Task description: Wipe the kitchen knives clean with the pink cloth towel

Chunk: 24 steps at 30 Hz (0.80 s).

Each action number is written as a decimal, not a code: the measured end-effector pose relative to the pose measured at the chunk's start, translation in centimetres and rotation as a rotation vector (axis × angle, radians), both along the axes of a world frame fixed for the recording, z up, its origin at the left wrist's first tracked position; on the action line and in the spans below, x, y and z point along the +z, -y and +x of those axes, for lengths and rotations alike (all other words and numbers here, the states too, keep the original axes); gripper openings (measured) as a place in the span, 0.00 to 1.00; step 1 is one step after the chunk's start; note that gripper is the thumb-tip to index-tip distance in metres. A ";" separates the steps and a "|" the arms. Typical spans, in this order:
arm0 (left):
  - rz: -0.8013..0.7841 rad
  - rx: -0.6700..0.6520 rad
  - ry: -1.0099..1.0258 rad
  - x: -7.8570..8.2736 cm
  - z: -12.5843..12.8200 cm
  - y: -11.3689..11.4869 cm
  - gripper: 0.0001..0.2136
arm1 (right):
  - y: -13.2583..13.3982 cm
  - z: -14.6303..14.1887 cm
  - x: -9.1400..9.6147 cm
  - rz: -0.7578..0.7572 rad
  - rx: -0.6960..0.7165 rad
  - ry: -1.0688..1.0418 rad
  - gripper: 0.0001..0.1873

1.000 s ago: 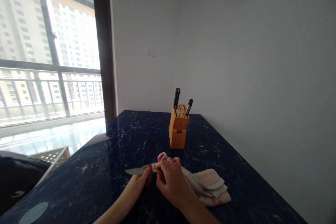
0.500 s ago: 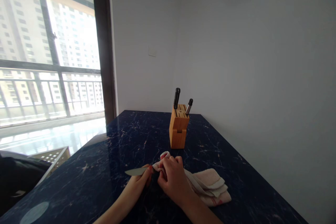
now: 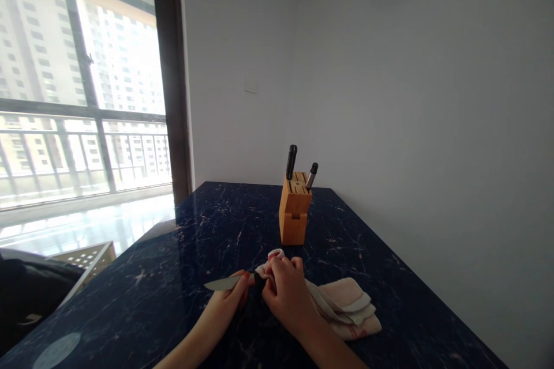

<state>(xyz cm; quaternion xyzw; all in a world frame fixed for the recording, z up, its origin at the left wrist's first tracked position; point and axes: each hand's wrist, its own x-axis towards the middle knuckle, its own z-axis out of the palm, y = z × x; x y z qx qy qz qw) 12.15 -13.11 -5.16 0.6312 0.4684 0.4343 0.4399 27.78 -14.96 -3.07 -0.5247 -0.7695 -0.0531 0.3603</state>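
A small knife (image 3: 221,283) lies level just above the dark marble table (image 3: 182,265), its steel blade pointing left. My left hand (image 3: 231,300) is closed on the knife near where the blade meets the black handle. My right hand (image 3: 288,297) is closed on a cream cloth (image 3: 344,305) with red stitching, bunching one end of it around the knife's handle. The other end of the cloth lies folded on the table to the right of my hands.
A wooden knife block (image 3: 295,210) with two handles sticking out stands behind my hands, near the white wall. A large window fills the left side. A dark bag (image 3: 30,294) and a perforated bin (image 3: 89,256) sit beyond the table's left edge.
My right hand with the cloth has slid a little to the right along the knife, uncovering the black start of the handle. The left hand and blade have barely moved.
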 end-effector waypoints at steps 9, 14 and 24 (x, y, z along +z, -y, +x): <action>0.130 0.025 -0.083 0.2 -0.2 0.2 0.15 | 0.0 -0.1 0.1 0.029 0.011 -0.006 0.12; 0.080 0.051 -0.072 0.1 -0.2 0.1 0.14 | 0.2 0.0 0.4 0.043 0.007 -0.014 0.12; 0.125 0.007 -0.017 0.6 -0.5 0.2 0.16 | 0.2 0.0 0.4 0.027 0.032 -0.019 0.10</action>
